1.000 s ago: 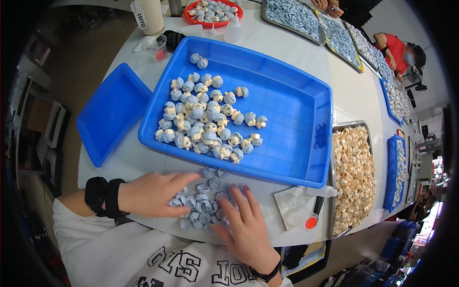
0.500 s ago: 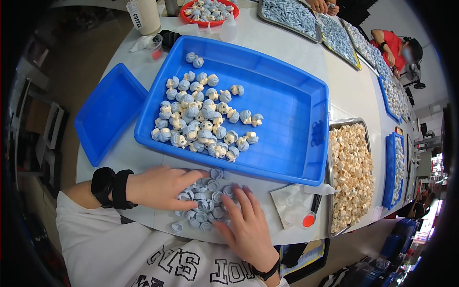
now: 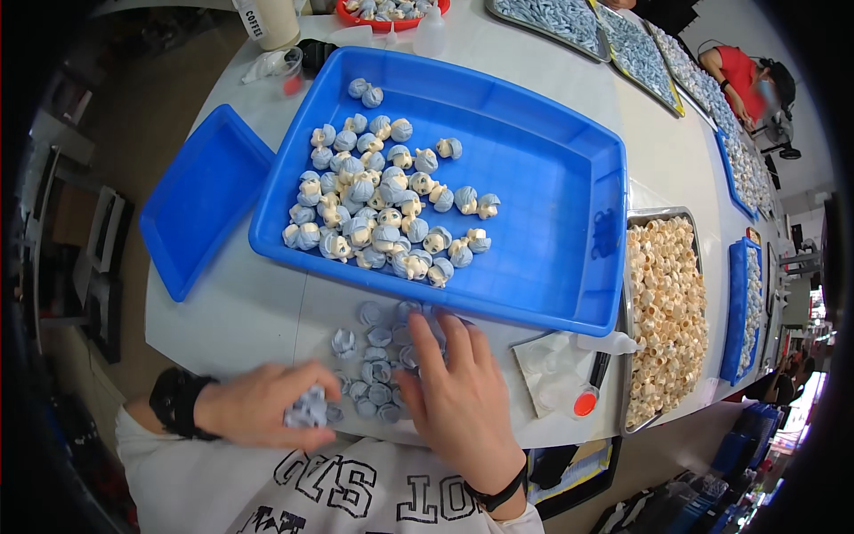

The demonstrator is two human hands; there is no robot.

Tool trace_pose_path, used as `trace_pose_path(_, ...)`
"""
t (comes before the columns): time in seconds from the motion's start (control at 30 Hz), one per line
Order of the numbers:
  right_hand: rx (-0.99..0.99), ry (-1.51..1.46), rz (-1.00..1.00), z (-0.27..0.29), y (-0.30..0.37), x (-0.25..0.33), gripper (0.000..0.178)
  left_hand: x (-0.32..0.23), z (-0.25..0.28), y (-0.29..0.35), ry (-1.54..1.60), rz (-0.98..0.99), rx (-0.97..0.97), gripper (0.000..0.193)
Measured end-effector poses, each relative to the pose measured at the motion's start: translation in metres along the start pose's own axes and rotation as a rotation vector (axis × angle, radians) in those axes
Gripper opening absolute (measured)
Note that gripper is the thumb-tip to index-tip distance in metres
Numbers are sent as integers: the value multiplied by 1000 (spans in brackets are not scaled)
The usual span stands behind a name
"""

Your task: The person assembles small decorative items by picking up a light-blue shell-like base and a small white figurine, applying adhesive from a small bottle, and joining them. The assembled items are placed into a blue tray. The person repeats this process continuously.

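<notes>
Small grey-blue cup-shaped shells point(image 3: 376, 371) lie scattered on the white table in front of me. Near the table's edge, my left hand point(image 3: 267, 402) curls round a bunch of these shells point(image 3: 307, 409), its thumb and fingers closing on either side; it is slightly blurred. My right hand point(image 3: 463, 387) reaches over the right side of the scatter, fingers apart and palm down, partly covering some shells. Beyond both hands stands a large blue tray point(image 3: 543, 307). Its left half holds many little figure heads point(image 3: 387, 214) with cream faces and blue hair.
A smaller blue tray point(image 3: 203, 209) leans at left. Cream cup-shaped pieces fill a metal tray point(image 3: 667, 311) at right, beside a squeeze bottle point(image 3: 609, 343) and a red-topped round container point(image 3: 584, 403). A red basket point(image 3: 391, 21) stands behind. A person in red point(image 3: 740, 82) sits far right.
My left hand has drawn back toward me and to the left, now gathering a bunch of shells. The shells are more spread out. My right hand has shifted slightly; the view has moved a little.
</notes>
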State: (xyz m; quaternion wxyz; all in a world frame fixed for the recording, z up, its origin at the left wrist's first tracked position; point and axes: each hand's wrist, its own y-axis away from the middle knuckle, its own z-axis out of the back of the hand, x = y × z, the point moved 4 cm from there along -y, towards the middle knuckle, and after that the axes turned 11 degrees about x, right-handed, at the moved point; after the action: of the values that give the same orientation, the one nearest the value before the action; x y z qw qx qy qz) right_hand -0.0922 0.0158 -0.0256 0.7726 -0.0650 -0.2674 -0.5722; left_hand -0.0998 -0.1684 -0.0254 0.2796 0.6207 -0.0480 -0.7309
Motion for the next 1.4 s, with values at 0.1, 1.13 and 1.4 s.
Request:
trace_pose_path(0.1, 3, 124, 30, -5, -4, 4, 47, 13, -36, 14, 362, 279, 300, 35)
trace_pose_path(1.13, -309, -412, 79, 19, 44, -12, 41, -20, -46, -78, 1421, -150, 20, 39)
trace_pose_path(1.4, -524, -471, 202, 20, 48, -20, 42, -19, -46, -90, 1443, -224, -304, 34)
